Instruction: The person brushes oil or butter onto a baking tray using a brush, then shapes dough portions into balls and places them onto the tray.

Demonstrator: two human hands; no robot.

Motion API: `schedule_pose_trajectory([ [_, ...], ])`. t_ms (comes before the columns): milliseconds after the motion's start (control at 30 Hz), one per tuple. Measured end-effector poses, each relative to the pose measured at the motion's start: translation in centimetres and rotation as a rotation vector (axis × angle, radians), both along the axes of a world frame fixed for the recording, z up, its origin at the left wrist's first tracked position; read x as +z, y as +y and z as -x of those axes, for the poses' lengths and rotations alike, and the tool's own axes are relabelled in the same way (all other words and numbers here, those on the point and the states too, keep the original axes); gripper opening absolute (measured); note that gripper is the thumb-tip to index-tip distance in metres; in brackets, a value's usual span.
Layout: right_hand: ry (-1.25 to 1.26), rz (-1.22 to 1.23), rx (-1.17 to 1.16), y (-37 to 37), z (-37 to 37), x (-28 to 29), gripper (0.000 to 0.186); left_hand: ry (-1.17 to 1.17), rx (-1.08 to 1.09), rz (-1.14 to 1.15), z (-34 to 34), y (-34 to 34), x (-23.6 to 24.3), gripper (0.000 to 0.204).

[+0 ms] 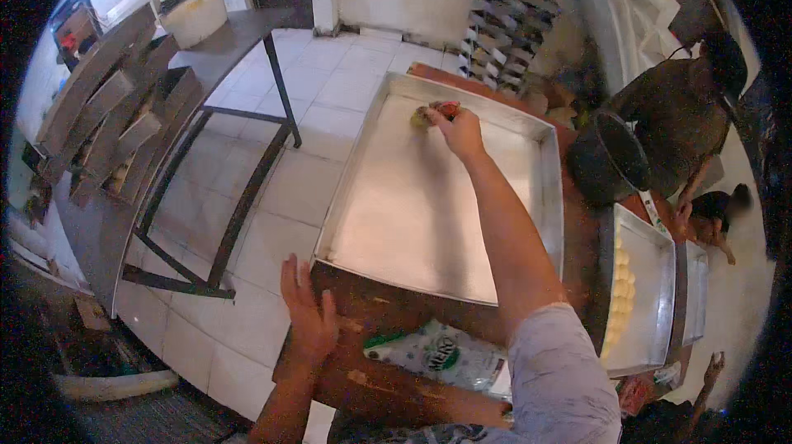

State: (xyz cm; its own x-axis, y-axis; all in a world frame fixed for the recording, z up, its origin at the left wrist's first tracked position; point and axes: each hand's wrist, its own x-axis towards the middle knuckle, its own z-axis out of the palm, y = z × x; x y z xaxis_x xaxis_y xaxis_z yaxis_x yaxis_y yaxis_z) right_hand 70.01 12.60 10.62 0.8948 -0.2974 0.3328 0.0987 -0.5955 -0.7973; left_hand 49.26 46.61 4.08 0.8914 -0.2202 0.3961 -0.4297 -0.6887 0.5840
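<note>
A large, shallow metal baking tray [396, 213] lies on the brown wooden table, its inside bare and shiny. My right hand [462, 132] reaches over its far part, fingers closed on a small red and yellow-green item [422, 119] held close to the tray's bottom. What kind of item it is I cannot make out. My left hand [310, 312] is open beside the tray's near left corner, thumb apart from the fingers and nothing in it. Between my arms, a white and green plastic bag [437, 353] lies on the table at the tray's near side.
To the right, a smaller tray [658, 312] holds a row of pale yellow dough pieces [620, 295]. A dark pan [620, 147] and a person in dark clothing [676, 114] are beyond it. On the left stands a metal-framed table [239, 35] with boxes and a white tub [195, 18].
</note>
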Motion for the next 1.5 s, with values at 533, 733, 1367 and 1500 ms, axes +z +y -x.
schedule_pose_trajectory([
  [533, 0.181, 0.294, -0.046, -11.2, 7.1, 1.2, 0.026, -0.004, -0.114, -0.097, -0.6, -1.2, 0.6, 0.062],
  [733, 0.402, 0.083, 0.661, -3.9, 21.2, 1.1, 0.023, -0.009, -0.055, -0.240, 0.3, -0.5, 0.9, 0.066],
  [1367, 0.372, 0.160, 0.479, -14.1, 28.3, 9.9, 0.022, -0.161, 0.078, -0.425, 0.5, -0.5, -1.8, 0.052],
  [1500, -0.247, 0.269, -0.202, -25.7, 23.9, 15.0, 0.025, -0.111, 0.065, -0.326, 0.8, -2.8, -0.7, 0.050],
])
